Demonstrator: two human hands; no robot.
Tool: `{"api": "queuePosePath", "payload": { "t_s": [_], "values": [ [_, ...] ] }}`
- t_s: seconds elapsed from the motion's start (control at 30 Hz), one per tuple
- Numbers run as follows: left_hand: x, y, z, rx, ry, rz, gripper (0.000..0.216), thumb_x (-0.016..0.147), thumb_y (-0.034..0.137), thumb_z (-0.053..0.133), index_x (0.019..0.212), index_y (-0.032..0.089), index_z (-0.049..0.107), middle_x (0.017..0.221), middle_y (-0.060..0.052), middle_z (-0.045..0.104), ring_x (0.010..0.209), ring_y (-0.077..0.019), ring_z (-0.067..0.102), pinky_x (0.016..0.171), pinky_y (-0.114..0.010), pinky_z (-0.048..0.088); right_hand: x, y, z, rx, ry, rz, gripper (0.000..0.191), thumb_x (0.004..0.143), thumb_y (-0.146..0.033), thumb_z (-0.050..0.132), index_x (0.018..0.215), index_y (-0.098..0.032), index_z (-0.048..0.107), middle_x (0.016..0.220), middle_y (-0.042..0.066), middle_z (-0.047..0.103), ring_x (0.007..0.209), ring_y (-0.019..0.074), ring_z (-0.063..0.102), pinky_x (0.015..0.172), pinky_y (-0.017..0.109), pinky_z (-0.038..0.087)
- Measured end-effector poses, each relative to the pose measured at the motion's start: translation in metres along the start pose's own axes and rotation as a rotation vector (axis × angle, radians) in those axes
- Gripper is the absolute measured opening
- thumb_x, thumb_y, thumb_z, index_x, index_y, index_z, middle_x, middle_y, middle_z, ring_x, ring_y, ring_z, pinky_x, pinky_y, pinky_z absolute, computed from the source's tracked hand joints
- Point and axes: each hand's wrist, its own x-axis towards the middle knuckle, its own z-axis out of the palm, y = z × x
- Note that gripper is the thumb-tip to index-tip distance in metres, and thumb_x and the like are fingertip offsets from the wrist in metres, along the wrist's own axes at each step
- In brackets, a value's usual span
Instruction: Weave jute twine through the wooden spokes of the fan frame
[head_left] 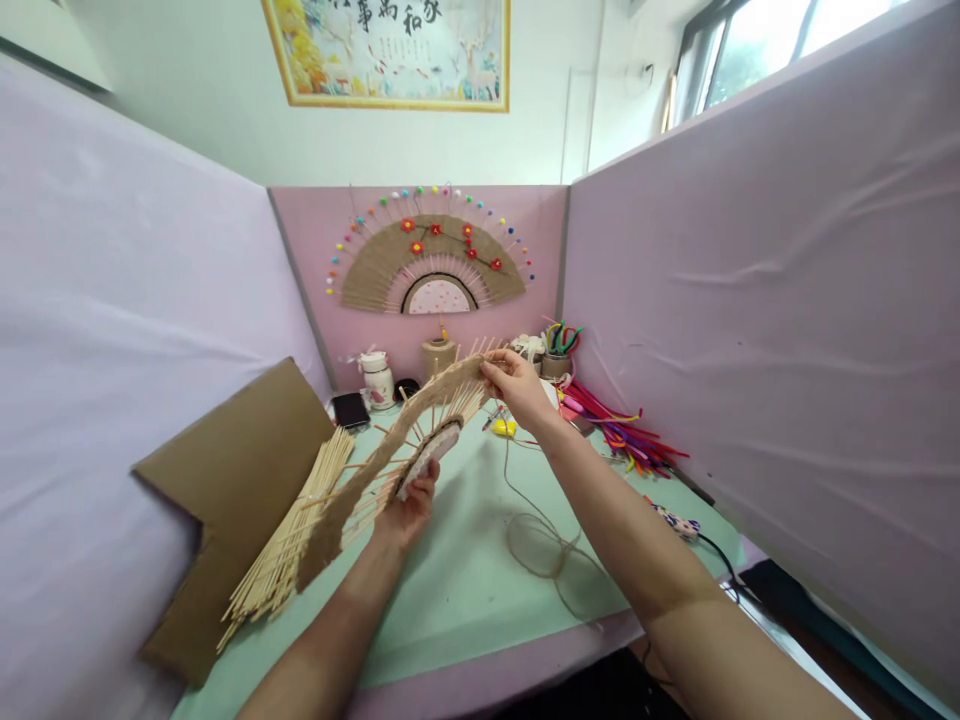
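A fan of pale sticks with a woven band of brown twine point(379, 455) is held off the surface point(469, 590), tilted across the centre of the frame and running from lower left toward upper right. It looks light. The sticks should be stiff lengthwise yet thin enough to snap if bent hard, while the band is likely flexible and rough, giving good grip; squeezing it could bunch the weave or crowd the sticks.

The pale half-round base point(435, 458) seems the steadiest hold, being broad and joined to the sticks' inner ends. The left hand point(409, 510) has it there, fingers curled in and closed on it. The right hand point(514, 378) has its fingers pinched together on the band's upper right end, a place suited to a gentle touch, since the stick tips beyond stand free.

Loose twine point(559, 543) loops on the surface right of centre, below the right hand; whether it joins the band cannot be told. Just left of the fan, a bundle of sticks point(281, 560) lies against cardboard point(240, 450). Bright fuzzy stems point(637, 435) lie at right, and a flowered fan point(435, 250) hangs at upper centre.
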Motion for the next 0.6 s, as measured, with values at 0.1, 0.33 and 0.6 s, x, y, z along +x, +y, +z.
{"api": "queuePosePath", "payload": {
  "t_s": [0.1,0.33,0.6],
  "values": [
    [0.005,0.001,0.001,0.060,0.144,0.213,0.044,0.091,0.014,0.029,0.134,0.009,0.041,0.085,-0.013,0.067,0.056,-0.0099,0.064,0.049,-0.013,0.054,0.000,0.005,0.004,-0.108,0.094,-0.060,0.026,0.071,-0.040,0.067,0.085,-0.021,0.054,0.057,-0.006,0.055,0.050,0.0100,0.048,0.045,0.021,0.032],
    [0.017,-0.003,-0.007,0.208,0.289,0.205,0.039,0.085,0.002,0.030,0.122,0.004,0.045,0.079,-0.012,0.069,0.063,-0.0119,0.069,0.055,-0.014,0.056,-0.006,0.033,-0.007,-0.414,0.243,-0.068,0.019,0.075,-0.038,0.059,0.083,-0.021,0.055,0.059,-0.002,0.060,0.051,0.0151,0.052,0.048,0.026,0.037],
    [0.015,-0.001,-0.012,0.534,0.398,-0.186,0.028,0.093,0.018,0.042,0.115,0.002,0.044,0.083,-0.022,0.071,0.052,-0.0197,0.068,0.041,-0.020,0.051,-0.010,0.053,-0.025,-0.456,0.317,-0.027,0.022,0.072,-0.040,0.060,0.083,-0.021,0.057,0.060,-0.001,0.061,0.056,0.0174,0.057,0.051,0.027,0.040]
  ]
}}
